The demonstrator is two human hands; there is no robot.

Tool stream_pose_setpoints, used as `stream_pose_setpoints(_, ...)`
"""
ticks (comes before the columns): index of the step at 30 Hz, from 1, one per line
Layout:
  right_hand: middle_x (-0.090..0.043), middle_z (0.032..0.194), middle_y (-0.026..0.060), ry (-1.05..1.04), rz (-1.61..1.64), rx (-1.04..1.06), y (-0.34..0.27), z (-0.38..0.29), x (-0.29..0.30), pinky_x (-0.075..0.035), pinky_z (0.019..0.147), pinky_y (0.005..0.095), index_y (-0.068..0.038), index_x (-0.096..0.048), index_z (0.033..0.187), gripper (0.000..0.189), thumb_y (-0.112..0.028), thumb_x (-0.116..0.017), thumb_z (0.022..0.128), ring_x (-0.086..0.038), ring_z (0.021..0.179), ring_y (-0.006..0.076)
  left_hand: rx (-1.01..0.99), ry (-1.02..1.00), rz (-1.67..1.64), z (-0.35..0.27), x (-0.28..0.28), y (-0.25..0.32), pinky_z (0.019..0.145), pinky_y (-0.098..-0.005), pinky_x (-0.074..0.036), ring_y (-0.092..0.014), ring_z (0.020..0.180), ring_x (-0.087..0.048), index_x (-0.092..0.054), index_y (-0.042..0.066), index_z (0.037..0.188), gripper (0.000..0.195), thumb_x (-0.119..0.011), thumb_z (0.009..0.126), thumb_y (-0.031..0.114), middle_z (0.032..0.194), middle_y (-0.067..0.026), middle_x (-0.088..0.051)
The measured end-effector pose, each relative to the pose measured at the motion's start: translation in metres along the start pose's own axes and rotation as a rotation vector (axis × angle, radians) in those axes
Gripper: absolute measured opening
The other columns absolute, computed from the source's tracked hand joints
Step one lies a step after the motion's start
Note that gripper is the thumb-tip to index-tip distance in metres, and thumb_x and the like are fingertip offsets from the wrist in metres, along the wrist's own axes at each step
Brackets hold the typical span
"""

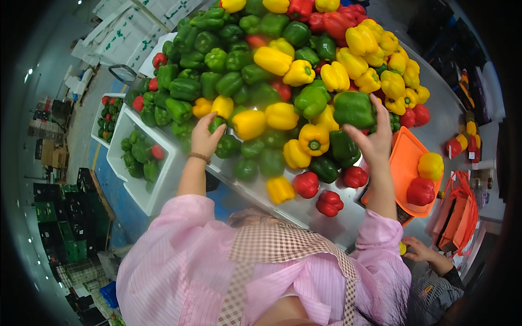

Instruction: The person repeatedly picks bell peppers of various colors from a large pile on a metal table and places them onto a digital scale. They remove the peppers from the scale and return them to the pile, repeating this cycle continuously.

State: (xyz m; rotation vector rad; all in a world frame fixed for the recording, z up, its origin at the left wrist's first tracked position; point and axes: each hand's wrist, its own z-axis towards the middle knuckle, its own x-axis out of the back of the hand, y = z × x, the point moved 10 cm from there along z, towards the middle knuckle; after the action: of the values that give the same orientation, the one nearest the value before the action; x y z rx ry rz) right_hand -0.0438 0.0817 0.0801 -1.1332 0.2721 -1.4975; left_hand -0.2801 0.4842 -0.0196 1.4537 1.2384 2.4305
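My right hand (373, 136) holds a large green bell pepper (354, 110) above the pile, with its thumb on the near side and the fingers round the right side. At the pile's left edge is my left hand (203, 136), thumb and forefinger spread. A small green pepper (217, 124) shows between them; whether they touch it is hard to tell. Close by lie a yellow pepper (249, 124) and another green pepper (228, 146). Red peppers (329, 203) rest near the front edge of the metal table (253, 185).
A white foam box (140, 195) with green peppers and a red one stands left of the table. On the right, an orange tray (408, 163) carries a yellow and a red pepper. Beyond it are orange bags (456, 216). Another person's hand (418, 249) is at lower right.
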Motion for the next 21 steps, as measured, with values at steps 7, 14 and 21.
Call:
stream_pose_setpoints(7,-0.054,0.136,0.0221,0.172,0.184,-0.24,0.052,0.056,-0.113,-0.042,0.106,0.0405,0.001,-0.042,0.143,0.083,-0.03,-0.083,0.078,-0.054,0.123,0.0344,-0.071,-0.027,-0.016,0.064,-0.027,0.007,0.105,-0.0396,-0.046,-0.032,0.126,-0.055,-0.045,0.008,0.145,0.071,-0.078,0.082,0.019,0.139,-0.0169,-0.055)
stream_pose_setpoints(14,-0.054,0.137,0.022,0.018,-0.143,-0.199,0.073,0.063,-0.13,-0.041,0.107,0.0449,-0.003,-0.049,0.139,0.071,-0.026,-0.079,0.08,-0.05,0.127,0.0399,-0.295,-0.096,0.44,0.172,-0.057,0.032,0.113,-0.0434,-0.039,-0.036,0.137,-0.042,-0.035,0.013,0.151,0.089,-0.081,0.075,0.018,0.149,-0.017,-0.044)
stream_pose_setpoints(21,-0.055,0.136,0.0216,-0.006,-0.084,-0.219,0.055,0.038,-0.101,-0.042,0.106,0.0418,-0.003,-0.049,0.14,0.067,-0.024,-0.077,0.082,-0.052,0.126,0.0387,-0.433,-0.355,0.484,0.225,-0.086,0.052,0.109,-0.0411,-0.043,-0.034,0.13,-0.05,-0.041,0.013,0.147,0.088,-0.082,0.069,0.019,0.137,-0.0168,-0.055)
